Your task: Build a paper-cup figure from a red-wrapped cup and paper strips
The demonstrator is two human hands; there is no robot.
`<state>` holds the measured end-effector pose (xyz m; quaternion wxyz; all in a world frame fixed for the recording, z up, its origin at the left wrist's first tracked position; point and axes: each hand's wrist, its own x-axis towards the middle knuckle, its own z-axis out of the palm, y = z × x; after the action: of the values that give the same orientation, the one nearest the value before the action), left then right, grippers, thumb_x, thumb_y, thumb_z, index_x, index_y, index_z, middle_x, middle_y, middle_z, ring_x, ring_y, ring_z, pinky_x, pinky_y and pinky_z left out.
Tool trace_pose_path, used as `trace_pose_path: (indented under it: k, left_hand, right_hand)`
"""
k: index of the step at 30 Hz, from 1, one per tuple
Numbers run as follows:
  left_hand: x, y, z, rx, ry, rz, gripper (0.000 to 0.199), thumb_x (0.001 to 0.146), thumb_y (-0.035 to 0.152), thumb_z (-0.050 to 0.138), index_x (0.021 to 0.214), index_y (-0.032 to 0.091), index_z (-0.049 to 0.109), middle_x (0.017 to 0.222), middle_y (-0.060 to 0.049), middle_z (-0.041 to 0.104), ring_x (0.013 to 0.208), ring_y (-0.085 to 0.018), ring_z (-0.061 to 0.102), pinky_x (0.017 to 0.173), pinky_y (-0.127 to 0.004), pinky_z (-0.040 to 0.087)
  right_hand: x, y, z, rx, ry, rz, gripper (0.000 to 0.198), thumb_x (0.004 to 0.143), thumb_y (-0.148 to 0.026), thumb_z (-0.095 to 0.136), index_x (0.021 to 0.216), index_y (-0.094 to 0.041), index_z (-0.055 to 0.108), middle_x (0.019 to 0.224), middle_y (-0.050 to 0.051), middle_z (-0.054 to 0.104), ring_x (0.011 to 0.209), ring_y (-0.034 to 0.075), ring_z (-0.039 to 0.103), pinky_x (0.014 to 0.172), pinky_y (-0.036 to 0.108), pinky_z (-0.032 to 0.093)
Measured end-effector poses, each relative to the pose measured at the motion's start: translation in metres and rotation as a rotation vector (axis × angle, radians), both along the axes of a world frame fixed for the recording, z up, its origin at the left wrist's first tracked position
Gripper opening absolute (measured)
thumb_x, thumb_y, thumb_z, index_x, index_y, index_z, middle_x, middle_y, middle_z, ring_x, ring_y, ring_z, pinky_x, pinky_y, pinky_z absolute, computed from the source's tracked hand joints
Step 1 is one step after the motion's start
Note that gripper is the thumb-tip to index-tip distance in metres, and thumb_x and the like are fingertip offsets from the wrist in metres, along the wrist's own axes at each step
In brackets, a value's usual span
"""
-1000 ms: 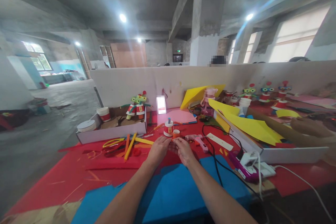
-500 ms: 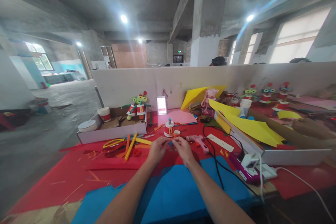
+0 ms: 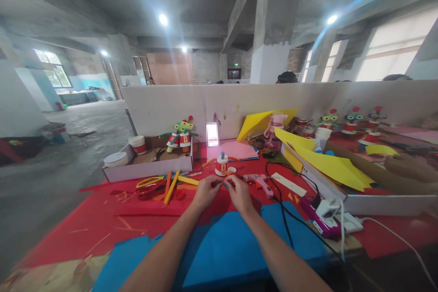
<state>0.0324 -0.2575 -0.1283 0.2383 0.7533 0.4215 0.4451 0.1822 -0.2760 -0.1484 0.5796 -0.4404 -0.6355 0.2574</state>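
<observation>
My left hand [image 3: 208, 190] and my right hand [image 3: 239, 192] meet above the red sheet, fingertips of both pinched closed and nearly touching. A small blue piece [image 3: 226, 186] shows between them, at the right fingertips; its shape is too small to make out. Whatever my left fingers grip is hidden. Just beyond stands a paper-cup figure [image 3: 221, 165] with a red band, folded-paper arms and a blue stub on top. A small orange paper tube [image 3: 232, 171] sits beside it. To the right of my right hand lies a pink glue gun [image 3: 260, 182].
Scissors [image 3: 150, 183] and yellow paper strips [image 3: 172, 188] lie left. A white box [image 3: 150, 169] holds finished figures. At right are a power strip [image 3: 321, 220], black cable [image 3: 282, 210] and a box with yellow paper [image 3: 325, 164]. Blue sheets [image 3: 219, 246] cover the front.
The view has shifted slightly. My hands stay close together, with a slightly wider gap between the fingertips; the blue piece now shows nearer the right fingers.
</observation>
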Motion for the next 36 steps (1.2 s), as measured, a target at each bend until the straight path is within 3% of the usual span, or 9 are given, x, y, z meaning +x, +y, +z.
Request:
trace_pose_path:
  k: [5, 9, 14, 17, 21, 28, 32, 36]
  left_hand:
    - [0.001, 0.001, 0.0, -0.161, -0.149, -0.048, 0.012, 0.073, 0.023, 0.064, 0.075, 0.015, 0.073, 0.069, -0.004, 0.072, 0.063, -0.015, 0.062, 0.062, -0.025, 0.046]
    - [0.002, 0.0, 0.003, -0.331, -0.346, -0.085, 0.021, 0.066, 0.035, 0.073, 0.066, 0.014, 0.07, 0.053, 0.0, 0.063, 0.052, -0.011, 0.054, 0.053, -0.022, 0.042]
    - [0.001, 0.001, 0.002, -0.517, -0.698, -0.096, 0.033, 0.053, 0.04, 0.083, 0.062, 0.013, 0.067, 0.053, 0.001, 0.061, 0.048, -0.007, 0.049, 0.05, -0.02, 0.038]
    - [0.002, 0.002, -0.001, -0.568, -0.771, -0.087, 0.036, 0.049, 0.04, 0.085, 0.062, 0.012, 0.068, 0.053, 0.0, 0.061, 0.048, -0.007, 0.049, 0.049, -0.02, 0.039]
    - [0.006, 0.002, -0.007, -0.569, -0.708, -0.109, 0.037, 0.052, 0.044, 0.084, 0.065, 0.012, 0.07, 0.054, -0.001, 0.062, 0.047, -0.008, 0.049, 0.048, -0.02, 0.038]
    - [0.008, -0.001, -0.004, -0.474, -0.539, -0.104, 0.037, 0.061, 0.047, 0.079, 0.071, 0.012, 0.071, 0.056, -0.001, 0.063, 0.049, -0.008, 0.05, 0.05, -0.021, 0.04]
    - [0.006, -0.001, 0.002, -0.335, -0.489, -0.056, 0.033, 0.064, 0.041, 0.076, 0.079, 0.014, 0.068, 0.062, 0.001, 0.063, 0.053, -0.009, 0.052, 0.054, -0.021, 0.043]
    - [0.006, 0.001, 0.001, -0.234, -0.399, -0.064, 0.024, 0.069, 0.036, 0.072, 0.07, 0.014, 0.064, 0.058, 0.002, 0.06, 0.055, -0.01, 0.053, 0.055, -0.022, 0.042]
  right_hand:
    - [0.001, -0.004, 0.007, 0.013, 0.004, -0.004, 0.011, 0.081, -0.03, 0.059, 0.074, -0.025, 0.064, 0.078, 0.004, 0.067, 0.076, 0.022, 0.059, 0.076, 0.03, 0.043]
    - [0.001, -0.005, 0.012, 0.002, 0.168, 0.013, 0.02, 0.084, -0.043, 0.057, 0.08, -0.026, 0.067, 0.086, 0.005, 0.069, 0.084, 0.023, 0.061, 0.081, 0.03, 0.045]
    - [-0.004, 0.002, 0.006, -0.197, 0.471, 0.106, 0.036, 0.079, -0.057, 0.059, 0.085, -0.023, 0.067, 0.084, 0.004, 0.069, 0.079, 0.021, 0.063, 0.075, 0.031, 0.05]
    - [-0.011, 0.005, 0.0, -0.276, 0.49, 0.217, 0.038, 0.071, -0.053, 0.071, 0.09, -0.02, 0.067, 0.083, 0.003, 0.07, 0.078, 0.019, 0.064, 0.074, 0.03, 0.051]
    - [-0.014, 0.005, -0.002, -0.231, 0.467, 0.22, 0.037, 0.067, -0.044, 0.076, 0.094, -0.02, 0.069, 0.093, 0.004, 0.072, 0.085, 0.02, 0.066, 0.079, 0.03, 0.052]
    - [-0.006, 0.005, -0.001, -0.219, 0.475, 0.103, 0.025, 0.067, -0.042, 0.073, 0.079, -0.021, 0.072, 0.079, 0.003, 0.073, 0.075, 0.021, 0.066, 0.074, 0.032, 0.052]
    - [-0.009, 0.005, -0.002, -0.294, 0.541, 0.154, 0.029, 0.062, -0.044, 0.076, 0.076, -0.02, 0.068, 0.071, 0.003, 0.07, 0.067, 0.021, 0.066, 0.067, 0.034, 0.054]
    - [-0.013, 0.004, -0.002, -0.295, 0.6, 0.228, 0.032, 0.059, -0.044, 0.078, 0.075, -0.02, 0.063, 0.073, 0.002, 0.069, 0.068, 0.02, 0.067, 0.069, 0.034, 0.056]
